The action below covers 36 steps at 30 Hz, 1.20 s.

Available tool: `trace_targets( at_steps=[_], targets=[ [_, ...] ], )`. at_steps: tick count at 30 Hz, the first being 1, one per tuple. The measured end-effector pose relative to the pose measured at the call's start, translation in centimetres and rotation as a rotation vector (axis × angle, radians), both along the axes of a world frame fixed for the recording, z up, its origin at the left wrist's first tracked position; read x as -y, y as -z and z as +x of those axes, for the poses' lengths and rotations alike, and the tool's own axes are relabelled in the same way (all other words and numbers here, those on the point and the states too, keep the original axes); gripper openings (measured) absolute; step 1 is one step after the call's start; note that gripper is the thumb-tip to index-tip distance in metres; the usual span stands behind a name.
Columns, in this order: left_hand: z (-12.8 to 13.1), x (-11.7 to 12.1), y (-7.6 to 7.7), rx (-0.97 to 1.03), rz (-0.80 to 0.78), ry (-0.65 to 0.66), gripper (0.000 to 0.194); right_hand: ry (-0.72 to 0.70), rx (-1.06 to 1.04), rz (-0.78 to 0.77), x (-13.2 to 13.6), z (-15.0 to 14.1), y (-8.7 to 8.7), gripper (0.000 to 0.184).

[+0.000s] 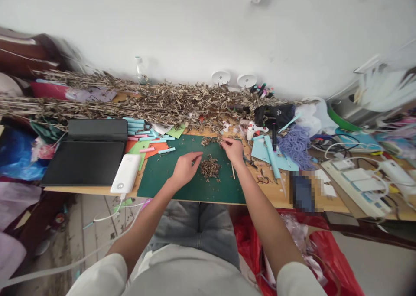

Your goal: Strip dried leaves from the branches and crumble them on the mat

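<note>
A green cutting mat lies on the wooden table in front of me. On it is a heap of crumbled dried leaves, with a smaller scatter of dried leaf bits behind. My left hand hovers just left of the heap, its fingers stretched out to the right and the thumb slightly apart. Over the mat's back right part, my right hand has its fingertips pinched together beside the smaller scatter. Whatever is in that pinch is too small to make out. A thin wooden stick lies below the right wrist.
Long bundles of dried plant stems span the table's back. Left are a black tablet case, a white power bank and blue paper rolls. Right are a glue gun, purple yarn and a power strip.
</note>
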State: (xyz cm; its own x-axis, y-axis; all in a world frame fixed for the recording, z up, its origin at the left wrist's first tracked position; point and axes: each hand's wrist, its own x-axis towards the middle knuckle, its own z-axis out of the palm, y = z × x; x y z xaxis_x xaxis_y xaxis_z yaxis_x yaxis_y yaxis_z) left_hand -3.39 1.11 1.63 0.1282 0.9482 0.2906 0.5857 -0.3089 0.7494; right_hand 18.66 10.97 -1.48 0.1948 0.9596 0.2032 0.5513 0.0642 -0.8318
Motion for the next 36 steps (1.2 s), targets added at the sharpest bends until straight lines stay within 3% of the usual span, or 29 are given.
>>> trace_targets(
  at_steps=[6, 11, 17, 19, 24, 32, 36],
  targets=[
    [1.8, -3.4, -0.9, -0.052, 0.016, 0.018, 0.029, -0.013, -0.188, -0.009, -1.0, 0.7, 0.6, 0.029],
    [3.2, -6.0, -0.9, -0.149, -0.060, -0.040, 0.029, 0.023, -0.551, -0.080, -1.2, 0.6, -0.1, 0.028],
    [5.7, -8.9, 0.2, -0.056, 0.031, 0.096, 0.059, -0.080, -0.850, -0.211, -0.4, -0.6, -1.5, 0.024],
    [6.1, -9.6, 0.7, -0.026, 0.043, 0.143, 0.054, -0.101, -0.880, -0.227, -0.1, -0.9, -1.6, 0.023],
    [5.9, -10.1, 1.3, -0.088, 0.032, 0.162, 0.018, -0.056, -0.916, -0.223, -0.1, -1.4, -1.2, 0.026],
    [4.8, -10.0, 0.2, -0.328, 0.083, 0.087, 0.024, 0.049, -0.899, -0.161, -0.5, -1.6, -1.1, 0.015],
    [4.3, -10.1, 0.4, -0.478, 0.059, 0.037, 0.026, 0.079, -0.924, -0.158, -0.5, -0.8, -1.5, 0.014]
  ],
)
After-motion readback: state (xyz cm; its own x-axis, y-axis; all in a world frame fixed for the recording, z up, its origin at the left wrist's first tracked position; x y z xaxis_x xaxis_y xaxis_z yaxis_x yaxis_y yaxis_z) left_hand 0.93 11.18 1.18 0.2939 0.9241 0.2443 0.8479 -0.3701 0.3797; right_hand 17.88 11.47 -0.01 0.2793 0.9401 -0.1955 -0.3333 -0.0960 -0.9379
